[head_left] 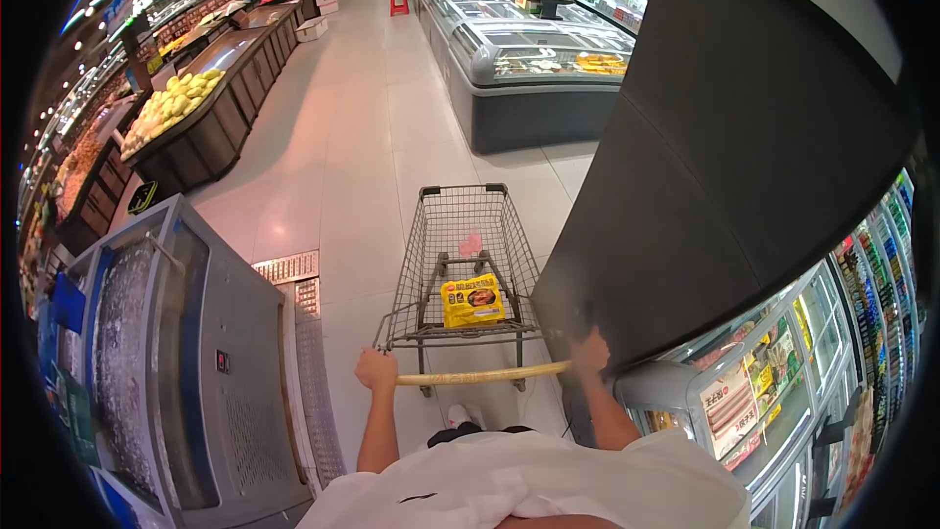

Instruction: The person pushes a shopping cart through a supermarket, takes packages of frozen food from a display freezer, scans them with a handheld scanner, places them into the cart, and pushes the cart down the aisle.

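Note:
Both of my hands grip the yellow handlebar [480, 375] of a wire shopping cart [411, 274]. My left hand [376, 369] is wrapped round the bar's left end. At the right end my right hand [589, 353] is closed on it, somewhat blurred. Inside the basket lies a yellow food package [473, 302] with dark print and a picture of food. A small pink item [471, 244] shows farther forward in the cart; its kind I cannot make out.
A dark pillar [705, 157] rises close on the right, with a freezer [676, 397] behind it. At left stands a grey tank [235, 362] beside a floor grate [294, 266]. Ahead are chest freezers [539, 113], a produce stand [211, 132] and a red stool [399, 4] along a tiled aisle.

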`<act>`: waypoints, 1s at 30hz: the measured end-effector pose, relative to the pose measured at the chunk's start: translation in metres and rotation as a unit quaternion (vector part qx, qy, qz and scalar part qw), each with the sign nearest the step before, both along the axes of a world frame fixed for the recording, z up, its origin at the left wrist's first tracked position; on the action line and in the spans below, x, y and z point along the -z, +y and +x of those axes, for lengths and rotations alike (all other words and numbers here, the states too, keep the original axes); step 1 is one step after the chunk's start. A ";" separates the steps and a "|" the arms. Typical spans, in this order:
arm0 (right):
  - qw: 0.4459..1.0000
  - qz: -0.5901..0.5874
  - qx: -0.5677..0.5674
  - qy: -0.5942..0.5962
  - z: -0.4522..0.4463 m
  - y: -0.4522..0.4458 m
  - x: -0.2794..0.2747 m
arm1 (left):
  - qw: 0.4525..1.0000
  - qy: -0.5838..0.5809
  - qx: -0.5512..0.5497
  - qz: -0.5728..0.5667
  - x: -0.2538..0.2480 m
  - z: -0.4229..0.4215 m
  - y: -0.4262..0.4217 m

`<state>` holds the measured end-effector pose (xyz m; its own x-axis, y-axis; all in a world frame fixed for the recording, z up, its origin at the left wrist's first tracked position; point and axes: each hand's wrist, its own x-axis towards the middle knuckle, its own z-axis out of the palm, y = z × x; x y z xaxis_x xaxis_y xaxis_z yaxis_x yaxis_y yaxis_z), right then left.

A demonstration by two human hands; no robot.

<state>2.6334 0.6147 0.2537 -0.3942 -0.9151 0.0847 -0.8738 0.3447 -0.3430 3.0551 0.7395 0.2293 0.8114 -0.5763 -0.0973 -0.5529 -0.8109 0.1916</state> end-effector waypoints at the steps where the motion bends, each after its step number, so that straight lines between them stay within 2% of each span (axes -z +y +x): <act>1: 1.000 -0.018 0.000 -0.011 0.012 -0.014 -0.004 | 1.000 -0.012 0.016 -0.005 0.000 0.012 -0.024; 6: 1.000 -0.017 -0.002 0.001 0.042 -0.088 0.008 | 0.999 -0.009 0.041 -0.008 0.000 0.057 -0.125; 12: 0.997 -0.072 -0.002 0.015 0.089 -0.167 0.004 | 0.998 -0.022 0.066 -0.008 0.000 0.108 -0.246; 26: 0.996 -0.049 0.040 -0.062 0.166 -0.357 0.003 | 0.993 -0.055 0.099 -0.043 -0.002 0.190 -0.530; 30: 0.995 -0.044 0.050 -0.081 0.173 -0.421 0.017 | 0.987 -0.050 0.145 -0.048 0.002 0.200 -0.622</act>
<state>2.8069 0.1936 0.2365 -0.4980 -0.8623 0.0916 -0.7678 0.3894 -0.5088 3.2548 0.1172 0.2271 0.6135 -0.7885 0.0423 -0.7794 -0.5961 0.1928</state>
